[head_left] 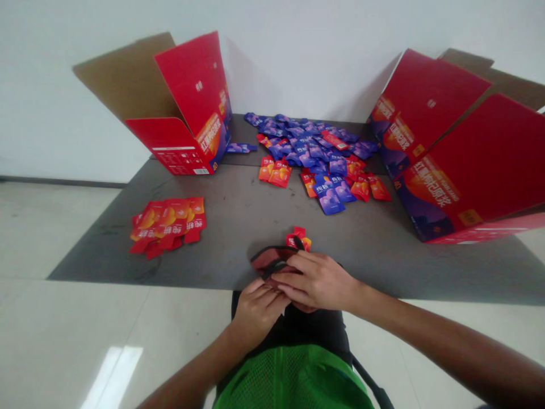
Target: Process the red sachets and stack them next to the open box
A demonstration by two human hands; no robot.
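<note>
My left hand (259, 309) and my right hand (320, 279) come together at the table's near edge, just above my lap. Both have their fingers closed on a dark red pouch-like piece with black edging (269, 257), which looks like soft fabric; its exact kind is unclear. The fingers cover much of it. Right behind it on the table lie red-orange sachets (300, 232), partly hidden by the piece and my right hand.
Overlapping red-orange sachets (170, 221) lie in a group on the grey table (238, 210) at left. A heap of purple sachets (304, 145), mixed with red ones, spreads along the wall. Open red cartons stand at left (187, 108) and right (447, 147).
</note>
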